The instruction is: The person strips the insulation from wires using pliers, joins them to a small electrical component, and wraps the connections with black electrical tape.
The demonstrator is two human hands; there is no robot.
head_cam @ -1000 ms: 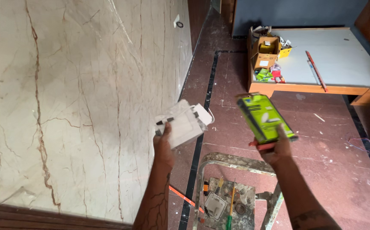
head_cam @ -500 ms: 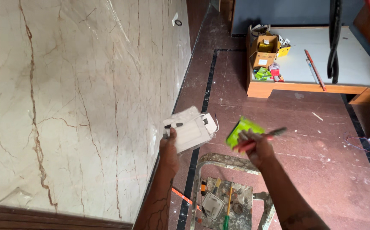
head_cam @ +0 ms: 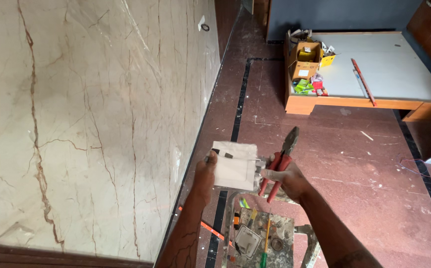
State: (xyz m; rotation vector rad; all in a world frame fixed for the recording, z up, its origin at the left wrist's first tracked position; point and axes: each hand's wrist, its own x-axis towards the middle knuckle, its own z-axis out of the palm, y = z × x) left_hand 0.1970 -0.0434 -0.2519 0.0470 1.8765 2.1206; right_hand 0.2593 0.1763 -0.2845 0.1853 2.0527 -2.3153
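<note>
My left hand [head_cam: 205, 173] grips the left edge of a white square switch plate [head_cam: 235, 166], held up in front of me. My right hand [head_cam: 285, 179] holds red-handled pliers [head_cam: 280, 166] with their dark jaws pointing up, and its fingers also touch the plate's right side. Both hands hover above the top of a paint-spattered stepladder [head_cam: 260, 233]. On that ladder top lie another white switch plate [head_cam: 247, 241], a green-handled screwdriver [head_cam: 265, 248] and small parts.
A tall marble-patterned wall [head_cam: 91, 109] fills the left side. The floor [head_cam: 354, 168] is dark red with a black inlay strip. At the back stands a low wooden platform [head_cam: 394, 64] bearing a cardboard box [head_cam: 307, 59], small colourful packets and a long red tool [head_cam: 363, 82].
The green packet that my right hand held one second ago is gone from it; the hand now grips red-handled pliers and has closed in against the switch plate's right side.
</note>
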